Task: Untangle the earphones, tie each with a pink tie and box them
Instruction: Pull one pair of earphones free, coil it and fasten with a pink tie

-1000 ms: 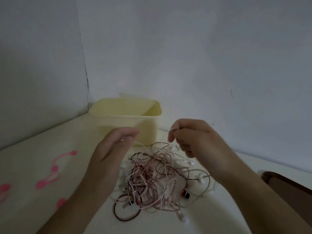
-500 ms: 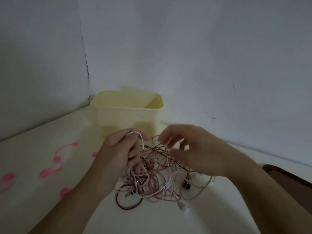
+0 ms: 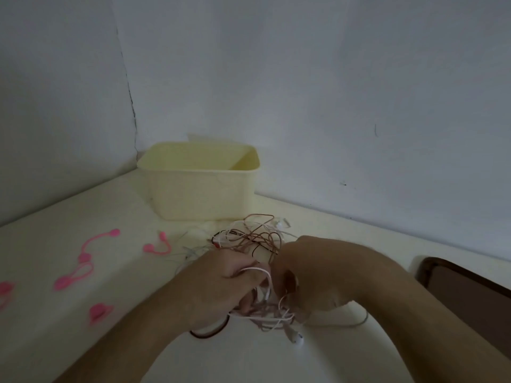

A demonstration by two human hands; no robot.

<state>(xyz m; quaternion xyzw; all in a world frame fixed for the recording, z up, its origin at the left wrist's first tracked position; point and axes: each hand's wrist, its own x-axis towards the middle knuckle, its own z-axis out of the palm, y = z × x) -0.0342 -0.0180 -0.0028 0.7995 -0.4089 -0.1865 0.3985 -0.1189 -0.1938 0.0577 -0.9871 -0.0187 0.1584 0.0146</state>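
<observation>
Both hands are sitting buried in the tangled pile of thin white, pink and brown earphone cords [image 3: 257, 239] on the cream tabletop [image 3: 83, 217]. The left hand [image 3: 221, 283] is gripping a white loop; the right hand's [image 3: 312, 275] fingers are hidden, so can't tell its grip. The pale yellow plastic box [image 3: 201, 186] is sitting behind, with pink silicone ties [image 3: 156, 246] lying off left, 1 cut off.

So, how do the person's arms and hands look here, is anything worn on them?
Both arms are bare as far as the picture shows them: no sleeves, gloves or watch appear. The left hand and the right hand show no rings or markings that I can make out, though the light is dim and the fingers are partly hidden among the thin tangled earphone cables.
</observation>
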